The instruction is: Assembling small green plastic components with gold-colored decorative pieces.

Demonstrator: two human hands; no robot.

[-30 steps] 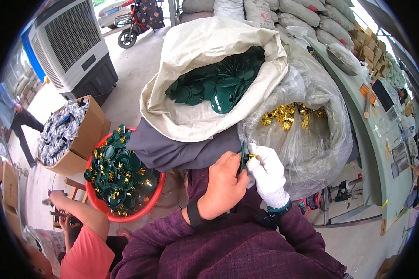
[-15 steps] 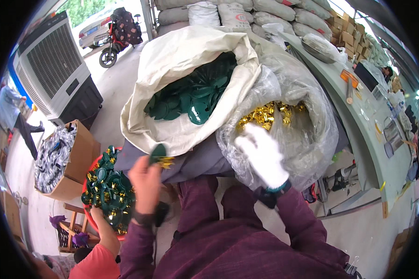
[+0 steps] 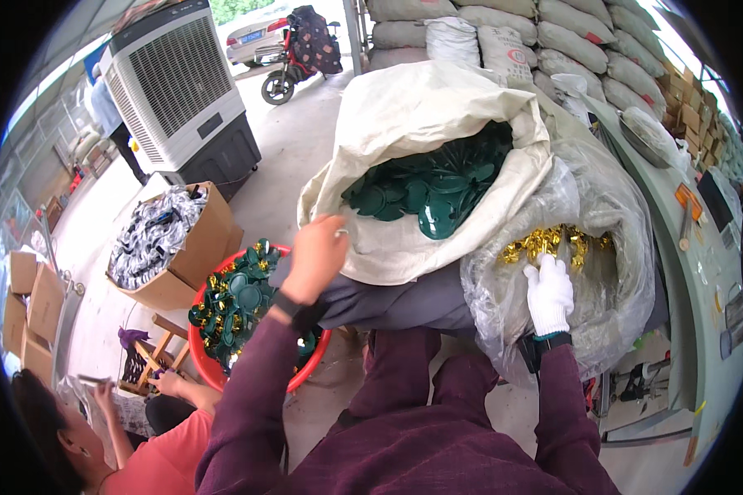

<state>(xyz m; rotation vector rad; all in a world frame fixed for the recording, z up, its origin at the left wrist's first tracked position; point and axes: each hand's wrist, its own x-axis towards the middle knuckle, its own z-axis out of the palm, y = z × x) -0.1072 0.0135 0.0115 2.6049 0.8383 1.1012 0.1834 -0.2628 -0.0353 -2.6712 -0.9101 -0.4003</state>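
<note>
Hands work at two sacks. The bare left hand (image 3: 315, 256) rests loosely curled on the rim of the cream woven sack (image 3: 404, 148) of dark green plastic discs (image 3: 429, 186), holding nothing visible. The white-gloved right hand (image 3: 549, 293) reaches into the clear plastic bag (image 3: 603, 272) of small gold parts (image 3: 545, 243); its grip cannot be told. A red basin (image 3: 210, 367) of assembled pieces sits just left.

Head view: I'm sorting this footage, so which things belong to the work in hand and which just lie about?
In hand:
left hand at white sack of green discs
right hand in clear bag of gold pieces
red basin

Lying about:
air cooler
cardboard box
scooter
</note>
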